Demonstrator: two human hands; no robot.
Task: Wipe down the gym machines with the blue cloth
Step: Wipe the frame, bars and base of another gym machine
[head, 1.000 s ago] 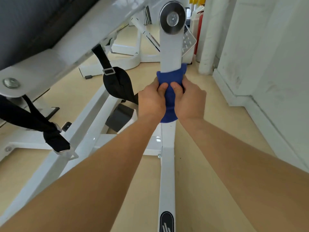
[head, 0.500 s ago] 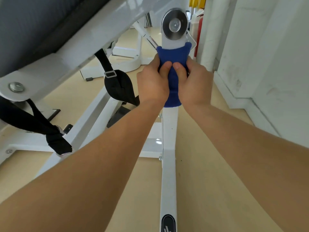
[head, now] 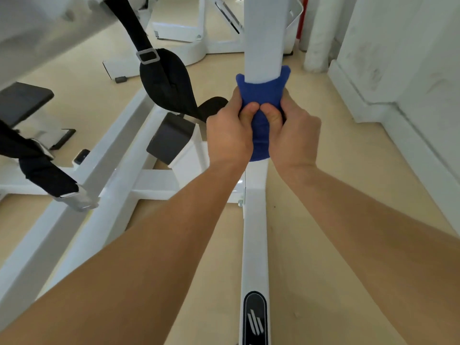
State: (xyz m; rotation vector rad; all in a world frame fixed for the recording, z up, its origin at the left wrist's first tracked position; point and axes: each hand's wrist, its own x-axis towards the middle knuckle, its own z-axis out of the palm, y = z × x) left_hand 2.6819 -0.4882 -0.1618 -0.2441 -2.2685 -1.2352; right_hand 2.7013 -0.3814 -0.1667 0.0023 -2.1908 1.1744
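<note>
Soft blue cloth was wrapped like a collar round the white painted metal upright of the gym machine, upper middle of the head view. The left hand gripped it from the left side and the right hand from the right. Both were closed round cloth and upright together, thumbs pressed on the front face, tips touching or nearly so. Fingers behind the post were hidden, so couldn't tell how far they wrapped.

Cloth vs grip: the top edge flared out above both hands, hugging the post. The mid section sat under thumbs and palms. The lower tail hung out below the palms, between the wrists, above the white floor rail.

Handling, my read: cloth is light and limp with no shape of its own, and bunches easily. It probably slides well on glossy paint, so squeeze sets the friction. Best hold is the collar grip, pinched from both sides, loose tail kept clear. Post looked rigid and fixed, not fragile.

Nearby: black padded strap with grey buckle hung just left of the hands, dark grey rectangular block below it, white wall skirting to the right, all apart from the cloth
</note>
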